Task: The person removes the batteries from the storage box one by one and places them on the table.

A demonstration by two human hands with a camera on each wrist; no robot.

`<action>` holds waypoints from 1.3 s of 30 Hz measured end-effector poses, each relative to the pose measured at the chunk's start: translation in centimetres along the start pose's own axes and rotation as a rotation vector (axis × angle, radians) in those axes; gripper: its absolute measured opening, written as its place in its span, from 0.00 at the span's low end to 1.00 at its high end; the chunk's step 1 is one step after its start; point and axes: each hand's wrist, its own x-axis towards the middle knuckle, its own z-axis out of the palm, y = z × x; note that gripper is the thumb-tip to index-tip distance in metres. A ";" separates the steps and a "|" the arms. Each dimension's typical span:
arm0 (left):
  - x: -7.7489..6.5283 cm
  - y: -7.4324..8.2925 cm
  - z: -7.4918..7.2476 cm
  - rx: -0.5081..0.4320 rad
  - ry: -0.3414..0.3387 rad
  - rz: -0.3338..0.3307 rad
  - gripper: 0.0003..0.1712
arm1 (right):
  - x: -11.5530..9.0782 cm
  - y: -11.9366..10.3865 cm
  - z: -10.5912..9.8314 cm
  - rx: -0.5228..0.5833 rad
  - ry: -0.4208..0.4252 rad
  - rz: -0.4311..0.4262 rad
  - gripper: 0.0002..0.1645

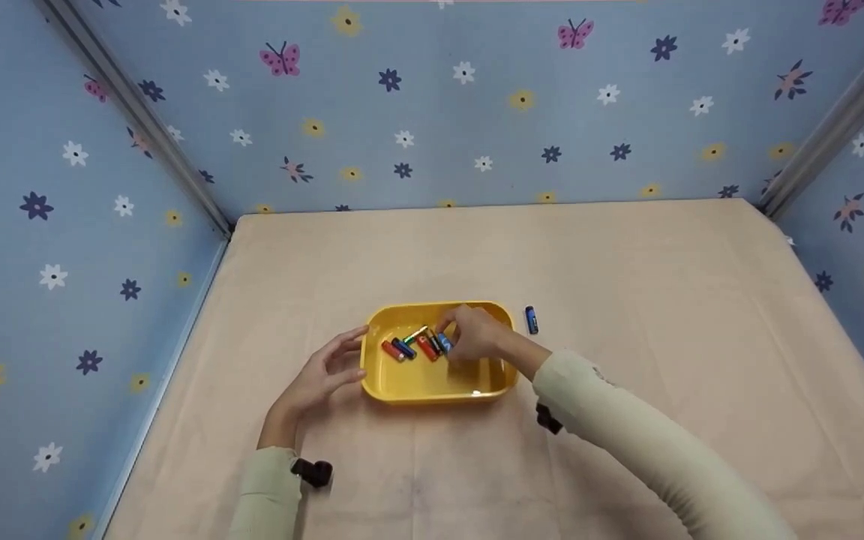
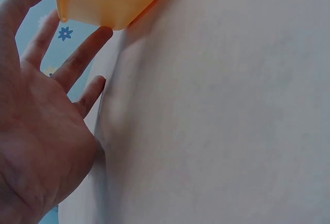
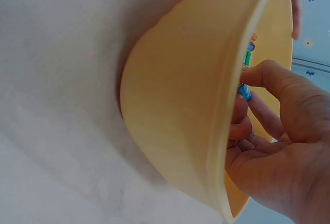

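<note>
Blue flowered walls (image 1: 439,105) around beige tablecloth (image 1: 642,315); grey corner posts (image 1: 136,112).

Left hand (image 1: 319,376) spread, fingers apart; left arm (image 1: 267,484) runs nearly straight forward. Right hand (image 1: 475,334) pinching, fingers bent, slightly farther out; right arm (image 1: 631,420) slants inward.

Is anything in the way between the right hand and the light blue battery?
Nothing visible is: the right hand reaches inside the yellow tray, its fingers right at the light blue battery. Other batteries lie to its left.
</note>
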 end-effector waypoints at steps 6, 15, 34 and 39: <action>0.0 -0.1 0.0 0.011 0.005 0.018 0.43 | -0.2 0.3 0.0 -0.051 0.044 -0.053 0.29; -0.1 -0.2 0.2 0.011 0.005 0.034 0.44 | -0.8 0.6 -1.0 -0.028 0.078 -0.102 0.31; -0.2 0.1 0.5 -0.007 0.025 0.055 0.42 | -1.7 2.0 -3.8 -0.045 0.149 -0.181 0.34; -0.2 0.1 0.3 -0.035 -0.009 0.084 0.42 | -2.1 2.8 -4.4 -0.043 0.178 -0.208 0.33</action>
